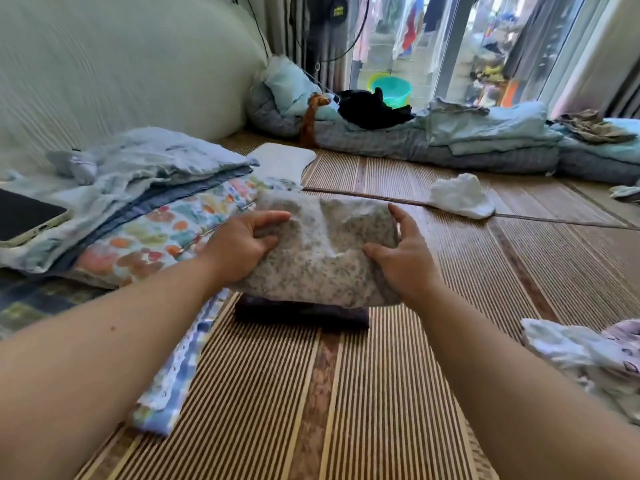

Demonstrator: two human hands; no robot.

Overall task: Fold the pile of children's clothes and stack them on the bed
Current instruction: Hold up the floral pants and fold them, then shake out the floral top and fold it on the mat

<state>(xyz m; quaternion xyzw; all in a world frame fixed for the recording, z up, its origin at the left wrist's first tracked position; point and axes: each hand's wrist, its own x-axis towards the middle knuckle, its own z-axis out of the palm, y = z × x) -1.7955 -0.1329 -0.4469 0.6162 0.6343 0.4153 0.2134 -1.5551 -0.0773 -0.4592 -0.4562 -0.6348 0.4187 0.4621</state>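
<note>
A folded garment in a pale speckled floral print (325, 251) is held just above the striped bed mat (346, 393). My left hand (242, 242) grips its left edge and my right hand (401, 254) grips its right edge. Under it lies a folded dark purple garment (301, 315) on the mat. At the lower right sits a crumpled pile of pale and lilac children's clothes (588, 355). A small white garment (462, 195) lies loose further back on the mat. A blue and white patterned piece (173, 382) lies flat at the lower left.
To the left are stacked blue bedding (138, 174), a flower-print pillow (156, 237) and a phone (27, 216). Folded teal quilts (485, 140) with dark clothes (374, 109) line the far edge. A large white headboard cushion (121, 64) fills the upper left.
</note>
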